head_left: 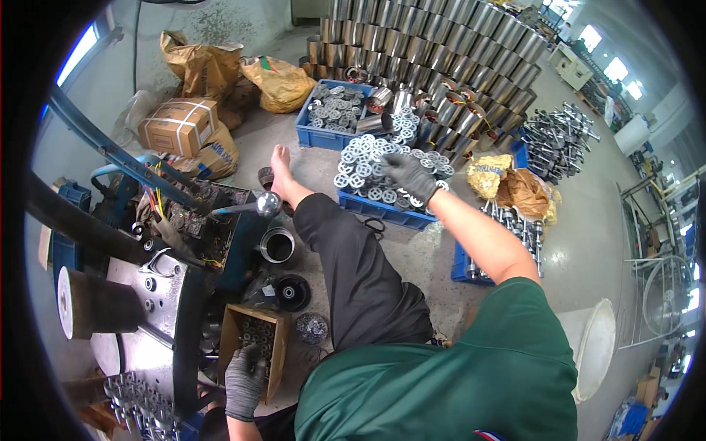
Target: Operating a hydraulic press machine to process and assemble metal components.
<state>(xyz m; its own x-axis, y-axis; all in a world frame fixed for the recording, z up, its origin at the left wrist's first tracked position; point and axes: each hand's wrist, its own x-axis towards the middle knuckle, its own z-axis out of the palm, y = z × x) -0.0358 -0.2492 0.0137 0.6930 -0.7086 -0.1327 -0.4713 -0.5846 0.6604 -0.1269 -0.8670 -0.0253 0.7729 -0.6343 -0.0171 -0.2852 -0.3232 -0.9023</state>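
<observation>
My right hand point(413, 178), in a dark grey glove, reaches over a heap of silver round discs with cut-out holes point(365, 163). Its fingers are apart and extend onto the discs; no disc shows clearly in its grip. The discs fill and overtop a blue crate point(390, 212). At lower left, my left hand point(245, 384), in a grey knitted glove, is at the near side of a cardboard box point(279, 353). Small ring-shaped metal parts point(257, 332) lie in the box. The left fingers curl down over them, their tips hidden.
A greasy machine with a metal plate point(151, 294) and ball-ended lever point(268, 203) stands at left. Metal cylinders point(412, 44) are stacked at the back. Another disc crate point(323, 137), shafts point(559, 140), sacks point(279, 84) and a white bucket point(594, 349) stand around.
</observation>
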